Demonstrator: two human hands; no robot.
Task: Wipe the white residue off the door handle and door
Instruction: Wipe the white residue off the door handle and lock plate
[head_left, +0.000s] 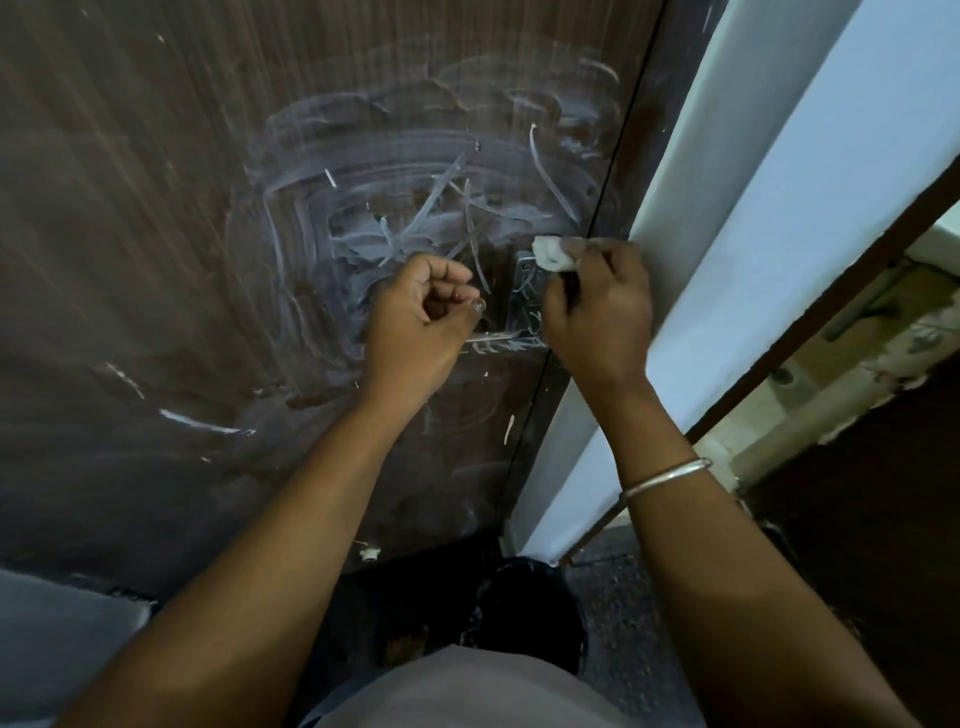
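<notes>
"Most of the white residue (405, 171) is unremoved?"

"Confirmed. Swirled smears cover the door (156, 234) around and above the door handle (525, 291), and separate streaks lie lower left. The handle's plate and lever carry white marks too. I judge the task early: handle in progress, door panel remaining."

"State hand positions relative to the handle."

"My right hand (597, 312) holds a small white wad (553, 254), fingers curled round it, at the plate's upper right corner, touching it or just off it. My left hand (421, 322) sits just left of the plate, above the lever's free end, fingers curled. Whether they grip anything I cannot tell. A white frame (779, 208) stands just right of the door."
</notes>
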